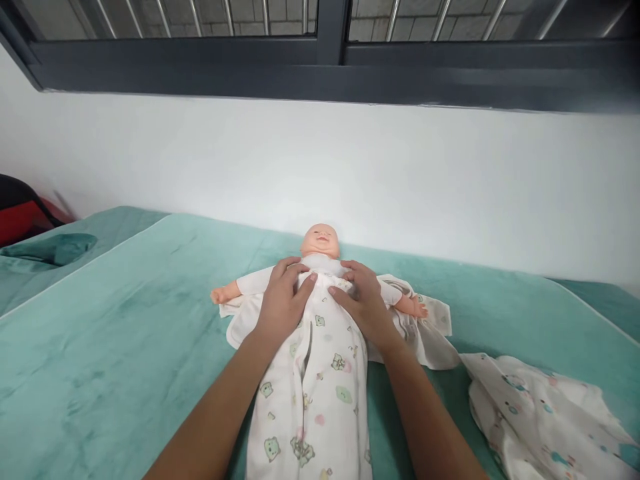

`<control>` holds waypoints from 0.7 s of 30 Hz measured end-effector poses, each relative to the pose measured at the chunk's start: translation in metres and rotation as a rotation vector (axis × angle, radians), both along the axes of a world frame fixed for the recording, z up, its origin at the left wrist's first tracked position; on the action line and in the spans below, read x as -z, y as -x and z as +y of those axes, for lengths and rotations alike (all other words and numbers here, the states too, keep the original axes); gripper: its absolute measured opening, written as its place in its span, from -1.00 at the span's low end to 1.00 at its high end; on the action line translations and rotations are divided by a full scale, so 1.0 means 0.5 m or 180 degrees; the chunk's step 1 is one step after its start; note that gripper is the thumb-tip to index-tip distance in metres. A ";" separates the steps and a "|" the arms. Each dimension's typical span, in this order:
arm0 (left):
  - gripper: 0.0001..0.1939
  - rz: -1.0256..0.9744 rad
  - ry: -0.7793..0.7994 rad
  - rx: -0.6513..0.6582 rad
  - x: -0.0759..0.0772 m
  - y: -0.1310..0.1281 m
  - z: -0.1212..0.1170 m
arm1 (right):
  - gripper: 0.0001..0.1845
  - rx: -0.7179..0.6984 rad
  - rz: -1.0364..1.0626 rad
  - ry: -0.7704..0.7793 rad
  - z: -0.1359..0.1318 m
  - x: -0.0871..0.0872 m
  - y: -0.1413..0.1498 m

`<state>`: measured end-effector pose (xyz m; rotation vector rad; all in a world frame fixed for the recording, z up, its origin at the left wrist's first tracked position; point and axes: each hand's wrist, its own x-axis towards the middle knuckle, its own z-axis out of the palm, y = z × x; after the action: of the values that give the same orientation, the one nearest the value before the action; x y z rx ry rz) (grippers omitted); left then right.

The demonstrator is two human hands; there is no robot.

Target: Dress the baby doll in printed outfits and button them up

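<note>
Looks like the printed baby outfit (327, 393) is being settled over the doll's (321, 241) chest. Left hand (283, 303) and right hand (367, 300) have curled fingers, thumbs angled inward; can't tell if they're pinching cloth. I'd say the next move calls for light, even control of that top edge. Doll's face up on the teal cover (150, 347), head toward the wall (320, 160), long axis running back to the wearer, arms out sideways.

Left of the doll (321, 241), the green bedding (130, 333) lies open for a hand to pass. Beyond its head, the wall (320, 160) blocks the way. Right of it, 2 obstacles cover the bedding: spread clothing (434, 343) and a crumpled printed cloth (545, 420).
</note>
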<state>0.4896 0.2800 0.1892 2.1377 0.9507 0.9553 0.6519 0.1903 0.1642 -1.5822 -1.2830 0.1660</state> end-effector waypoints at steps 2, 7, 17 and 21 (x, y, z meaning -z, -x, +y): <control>-0.79 -0.0043 -0.0165 -0.0046 -0.003 0.002 -0.005 | -0.76 -0.0013 -0.0022 -0.0139 -0.001 -0.002 0.007; -0.69 0.0181 -0.0635 -0.0160 -0.004 0.009 -0.010 | -0.64 -0.0180 0.0421 -0.0298 -0.012 -0.011 0.021; -0.51 0.0572 0.0064 -0.0109 -0.023 0.036 0.000 | -0.43 -0.0642 0.0714 0.0945 -0.045 -0.035 -0.036; -0.49 0.1148 0.0704 0.0727 -0.055 0.094 0.034 | -0.47 -0.1021 0.0400 0.1663 -0.063 -0.052 -0.059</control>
<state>0.4428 0.2968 0.2168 2.2051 0.9041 0.3418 0.6813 0.1586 0.1903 -1.7460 -1.4609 0.8468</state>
